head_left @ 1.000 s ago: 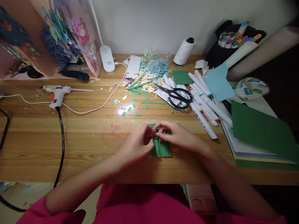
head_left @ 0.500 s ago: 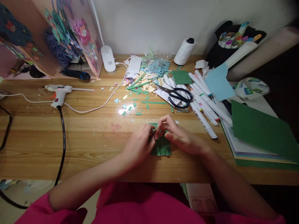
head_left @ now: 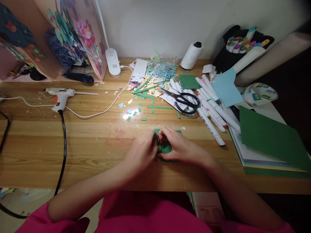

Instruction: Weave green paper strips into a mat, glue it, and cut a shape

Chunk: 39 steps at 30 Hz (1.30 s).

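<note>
Close to the table's front edge, both my hands are on a piece of green paper (head_left: 165, 148) with cut strips. My left hand (head_left: 143, 149) is closed on its left part, where a bit of the paper stands up at the fingertips. From the other side, my right hand (head_left: 178, 144) pinches it with curled fingers and the thumb below. My fingers hide much of the paper, and flat green edges show above and below them. Beyond the hands lie small green scraps (head_left: 143, 119) and black-handled scissors (head_left: 187, 101).
At the left sits a white glue gun (head_left: 63, 97) with a black cable (head_left: 64, 145). Several white markers (head_left: 211, 126), paper cuttings (head_left: 153, 84) and a thread spool (head_left: 191, 55) lie at the back. Green sheets (head_left: 272, 139) top a paper stack at the right, near a tape roll (head_left: 261, 94).
My right hand has lowered and its fingers have closed in on the green paper. The paper, earlier lying flatter with its strips showing, is now bent up between my hands.
</note>
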{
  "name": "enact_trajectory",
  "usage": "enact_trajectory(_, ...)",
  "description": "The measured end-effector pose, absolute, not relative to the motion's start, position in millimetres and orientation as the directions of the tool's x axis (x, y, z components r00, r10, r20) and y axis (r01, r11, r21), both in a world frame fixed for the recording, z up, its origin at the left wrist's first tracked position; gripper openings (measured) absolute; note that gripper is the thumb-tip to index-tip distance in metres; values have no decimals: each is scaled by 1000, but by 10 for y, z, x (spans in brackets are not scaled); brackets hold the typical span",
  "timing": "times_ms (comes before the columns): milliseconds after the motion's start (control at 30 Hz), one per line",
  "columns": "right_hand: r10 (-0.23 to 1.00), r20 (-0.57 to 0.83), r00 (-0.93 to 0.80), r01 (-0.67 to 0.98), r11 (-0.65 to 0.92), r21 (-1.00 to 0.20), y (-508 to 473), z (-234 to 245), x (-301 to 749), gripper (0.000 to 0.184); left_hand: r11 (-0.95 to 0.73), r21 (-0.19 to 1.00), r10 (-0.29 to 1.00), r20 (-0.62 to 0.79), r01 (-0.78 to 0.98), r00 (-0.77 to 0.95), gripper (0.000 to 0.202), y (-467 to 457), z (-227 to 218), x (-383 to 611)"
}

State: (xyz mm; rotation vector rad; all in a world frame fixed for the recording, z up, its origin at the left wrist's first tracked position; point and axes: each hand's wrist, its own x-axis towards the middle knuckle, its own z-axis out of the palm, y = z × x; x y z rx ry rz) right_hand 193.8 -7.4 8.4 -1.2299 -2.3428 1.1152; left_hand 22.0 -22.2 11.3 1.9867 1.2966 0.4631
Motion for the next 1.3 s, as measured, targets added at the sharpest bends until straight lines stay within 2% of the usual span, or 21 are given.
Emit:
enact_trajectory(267,849,-114,-516,547,224,-807,-75,72,1941,17,-267,704,898,-67,658,435,15,-233,114,182)
enact_trajectory(433,916,-220,-335,411,-68,-909,-87,33,1934,21,-232,706,904,-97,669,416,15,-229,126,184)
enact_trajectory(533,903,-308,-299,299,-217,-929,-67,43,1944,20,-234,722,898,-97,651,430,16,-231,139,187)
enact_trajectory(667,896,-355,-267,206,-307,-929,-20,103,1965,22,-221,730,894,-113,647,433,17,-237,172,197)
enact_trajectory(833,901,-329,-283,184,-286,-940,-41,122,1975,18,-184,707,908,-144,683,393,16,-248,205,201)
enact_trajectory(1000,929,-224,-295,347,-114,-931,-101,25,1946,26,-134,696,920,-178,706,350,13,-241,206,198)
enact_trajectory(1167,931,-138,-338,463,37,-885,-103,-12,1924,3,-176,696,914,-146,696,378,12,-222,209,196)
enact_trajectory(1300,933,-136,-333,493,49,-868,-82,-2,1933,8,-213,635,922,-121,742,368,10,-224,168,195)
